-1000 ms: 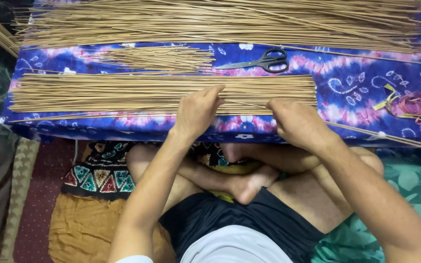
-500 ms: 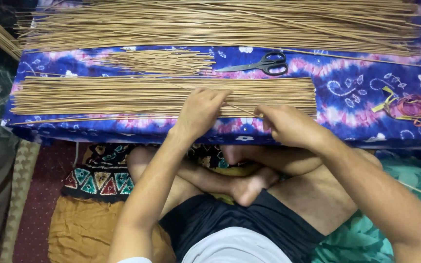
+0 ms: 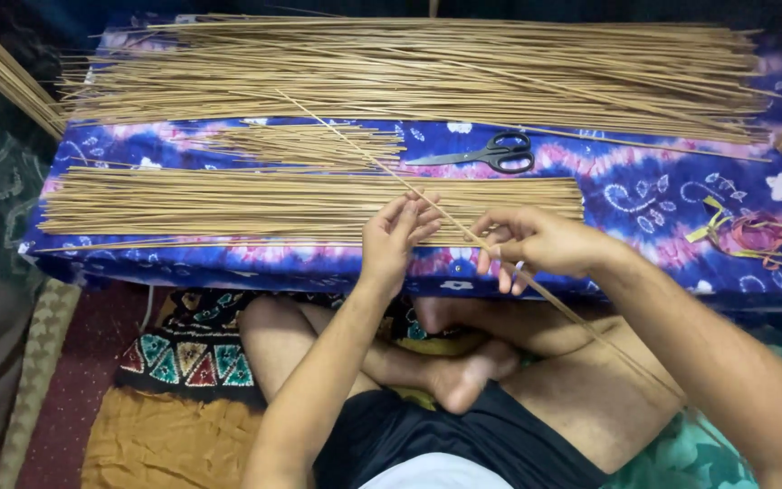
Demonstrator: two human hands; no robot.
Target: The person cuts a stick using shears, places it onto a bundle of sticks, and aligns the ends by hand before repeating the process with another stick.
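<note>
One long thin stick [image 3: 364, 149] runs diagonally from the far pile down past my lap. My right hand [image 3: 536, 246] pinches it near the front edge of the low table [image 3: 644, 195], which a blue and pink tie-dye cloth covers. My left hand [image 3: 395, 237] touches the same stick with its fingertips, just left of the right hand. Under both hands lies a flat row of tan sticks [image 3: 228, 204], laid side by side.
A large pile of long sticks [image 3: 427, 72] fills the table's far side, and a small bundle [image 3: 309, 145] lies in the middle. Black scissors [image 3: 491, 154] rest right of centre. Coloured strings [image 3: 758, 235] lie at the right. My crossed legs are under the table edge.
Both hands have lifted off the flat row. My right hand has picked up a single long stick, which now slants across the table, and my left hand has come up to it.
</note>
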